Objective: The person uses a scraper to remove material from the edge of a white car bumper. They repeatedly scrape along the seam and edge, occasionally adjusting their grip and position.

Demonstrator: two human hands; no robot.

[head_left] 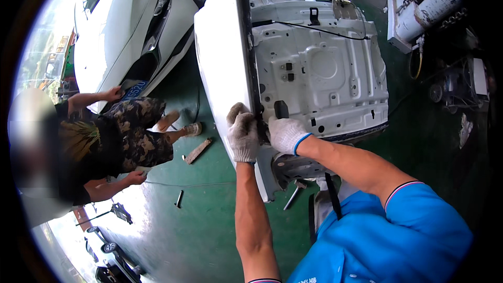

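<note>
White body panel (222, 47): under our left hand, running ahead of the grip; long, smooth, glossy skin, gently bowed, with a narrow dark edge (250, 47) down its right side.
Left hand (243, 134): knit glove, off-white, grey-soiled at the fingers; fingers bent over the panel's dark edge. We can't tell how tightly they close.
Right hand (288, 135): same coarse knit, blue cuff; curled just beside the left, at that edge. Fingertips hidden, so we can't tell if it holds anything.
Dark blunt piece (281, 109): black, flat-faced, roughly rectangular, sticking up just ahead of our right hand; material unclear.
Stamped sheet (325, 65): ahead and right of the grip; white-painted metal, pressed ribs, round recess, scattered holes.
Black cable (319, 30): thin, slack, across the sheet's far part.
Hammer (292, 197): on the floor, behind and slightly right of the grip; straight metallic handle.
Wood strip (198, 151): left of the grip; flat, rough, brown.
Small tool (179, 199): left and behind the grip, slim metal shaft.
Floor (209, 230): smooth green coating.
Co-worker (99, 136): well left of our grip, camouflage-print shorts, beside a glossy white car (120, 26).
</note>
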